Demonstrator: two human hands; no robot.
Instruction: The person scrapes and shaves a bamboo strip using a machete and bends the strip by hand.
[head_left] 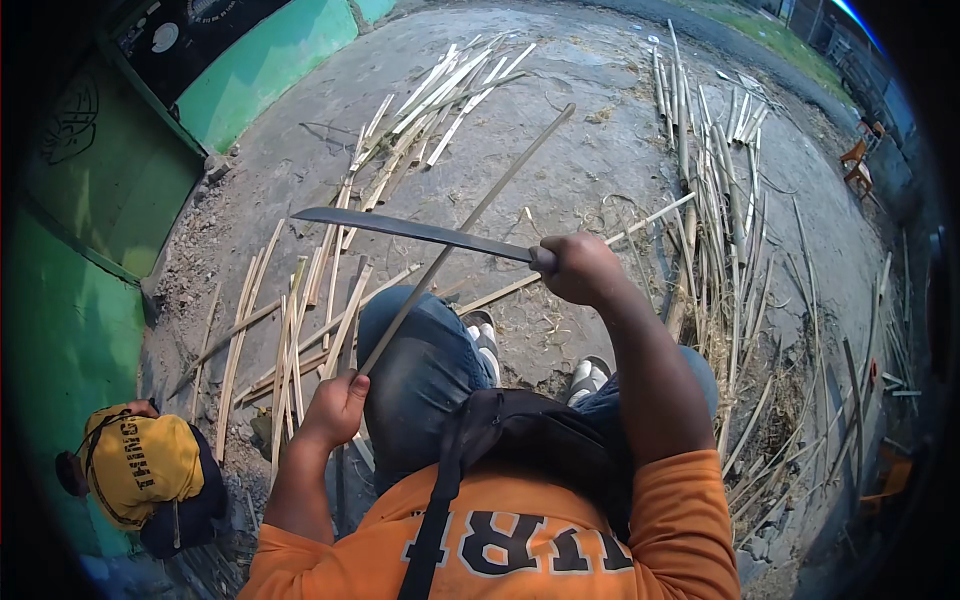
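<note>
a: fingers of the left hand [335, 405] wrap the near end of a long thin bamboo strip [470, 222], which slants up and away.
b: and the right hand [580, 268]?
a: clenched on a long dark metal blade [415, 232] lying across that strip.

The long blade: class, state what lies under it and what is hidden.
Under the long blade passes the thin bamboo strip held by the left hand, above concrete ground. The right hand hides its handle.

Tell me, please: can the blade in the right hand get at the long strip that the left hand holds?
Probably yes. The blade in the right hand already crosses the strip, held by the left hand; nothing lies between them.
</note>
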